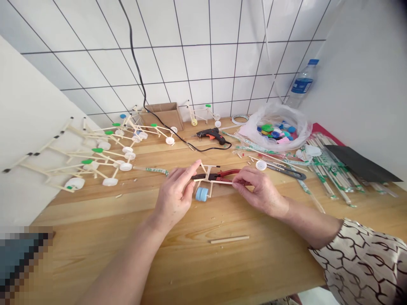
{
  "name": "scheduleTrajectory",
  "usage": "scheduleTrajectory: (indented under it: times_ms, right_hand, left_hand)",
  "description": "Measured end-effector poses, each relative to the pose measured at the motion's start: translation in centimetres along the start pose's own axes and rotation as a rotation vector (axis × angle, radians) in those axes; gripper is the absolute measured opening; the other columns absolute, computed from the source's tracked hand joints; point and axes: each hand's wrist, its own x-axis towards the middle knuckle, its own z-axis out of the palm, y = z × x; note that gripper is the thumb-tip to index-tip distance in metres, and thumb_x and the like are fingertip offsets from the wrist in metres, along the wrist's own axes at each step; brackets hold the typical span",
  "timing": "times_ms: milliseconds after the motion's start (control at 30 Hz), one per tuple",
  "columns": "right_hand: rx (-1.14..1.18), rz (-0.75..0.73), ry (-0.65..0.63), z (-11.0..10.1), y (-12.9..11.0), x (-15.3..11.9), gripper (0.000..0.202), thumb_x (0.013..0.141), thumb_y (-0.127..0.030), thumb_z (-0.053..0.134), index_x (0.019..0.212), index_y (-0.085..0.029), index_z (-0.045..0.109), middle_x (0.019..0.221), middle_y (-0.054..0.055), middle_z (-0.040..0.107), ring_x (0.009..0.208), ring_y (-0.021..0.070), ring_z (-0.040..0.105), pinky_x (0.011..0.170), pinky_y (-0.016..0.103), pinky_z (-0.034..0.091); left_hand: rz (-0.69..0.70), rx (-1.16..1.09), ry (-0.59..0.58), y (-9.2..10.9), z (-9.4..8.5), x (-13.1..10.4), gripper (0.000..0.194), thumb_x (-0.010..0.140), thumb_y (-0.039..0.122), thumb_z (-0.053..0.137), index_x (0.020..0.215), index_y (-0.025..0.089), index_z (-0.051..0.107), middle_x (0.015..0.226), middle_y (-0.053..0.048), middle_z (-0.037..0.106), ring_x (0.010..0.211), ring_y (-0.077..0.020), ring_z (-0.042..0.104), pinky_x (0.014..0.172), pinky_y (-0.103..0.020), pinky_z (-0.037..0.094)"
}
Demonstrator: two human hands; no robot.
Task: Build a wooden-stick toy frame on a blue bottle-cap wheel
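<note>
A small frame of pale sticks [208, 174] with light blue caps [202, 194] at its near end is between my hands. My left hand [176, 192] is closed on the frame's left side, fingers extended and pressed together. My right hand [262, 190] pinches the right end of a thin stick [221, 182] that lies across the frame. Pliers with red handles [224, 173] lie on the table behind that stick, their handles partly hidden by my right hand. A loose pair of sticks [229, 239] lies nearer to me.
Stick models with white wheels [110, 181] crowd the left. Behind are a cardboard box [163, 115] and a glue gun [211, 135] with its black cable. To the right are a bag of coloured caps [276, 127], a cutter [286, 170], wrapped sticks [330, 169] and a bottle [302, 84].
</note>
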Motion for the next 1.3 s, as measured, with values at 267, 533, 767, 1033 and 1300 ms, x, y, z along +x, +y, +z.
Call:
scheduleTrajectory:
  times_ms: [267, 533, 767, 1033, 1300]
  right_hand:
    - [0.003, 0.013, -0.062, 0.18, 0.08, -0.1, 0.013, 0.087, -0.015, 0.05, 0.08, -0.016, 0.061, 0.081, 0.007, 0.065, 0.073, 0.0153, 0.059, 0.069, 0.029, 0.046]
    - [-0.008, -0.036, -0.052, -0.01, -0.11, -0.04, 0.019, 0.09, -0.016, 0.045, 0.078, -0.016, 0.061, 0.073, 0.006, 0.063, 0.072, 0.0155, 0.057, 0.066, 0.027, 0.045]
    - [0.019, -0.187, -0.152, 0.07, 0.04, -0.26, 0.016, 0.088, -0.013, 0.047, 0.078, -0.014, 0.06, 0.077, 0.008, 0.063, 0.072, 0.0166, 0.057, 0.065, 0.029, 0.046]
    - [0.04, -0.22, -0.216, -0.05, -0.09, -0.31, 0.01, 0.082, -0.009, 0.051, 0.077, -0.015, 0.057, 0.074, 0.005, 0.058, 0.072, 0.0158, 0.053, 0.065, 0.029, 0.044]
    - [0.015, -0.211, -0.26, -0.09, -0.2, -0.29, 0.011, 0.085, -0.012, 0.05, 0.078, -0.014, 0.058, 0.074, 0.006, 0.057, 0.071, 0.0154, 0.051, 0.064, 0.028, 0.042]
  left_hand:
    - [-0.014, 0.009, -0.01, 0.09, -0.01, -0.06, 0.051, 0.086, 0.007, 0.046, 0.134, 0.024, 0.045, 0.094, -0.004, 0.065, 0.088, -0.017, 0.059, 0.083, -0.035, 0.049]
    - [-0.027, -0.002, -0.018, 0.01, -0.02, -0.07, 0.052, 0.086, 0.007, 0.045, 0.134, 0.025, 0.045, 0.095, -0.004, 0.065, 0.089, -0.0173, 0.059, 0.085, -0.036, 0.049]
    - [-0.019, -0.001, -0.011, -0.06, 0.0, -0.11, 0.053, 0.085, 0.006, 0.046, 0.134, 0.026, 0.045, 0.094, -0.003, 0.064, 0.089, -0.0168, 0.058, 0.084, -0.035, 0.048]
    - [-0.011, -0.002, -0.008, -0.02, 0.05, -0.04, 0.053, 0.085, 0.006, 0.046, 0.134, 0.026, 0.045, 0.094, -0.004, 0.065, 0.089, -0.0172, 0.058, 0.084, -0.035, 0.049]
    - [-0.021, 0.002, -0.017, 0.09, -0.06, 0.0, 0.052, 0.086, 0.007, 0.046, 0.134, 0.025, 0.045, 0.095, -0.004, 0.065, 0.089, -0.0172, 0.059, 0.084, -0.035, 0.049]
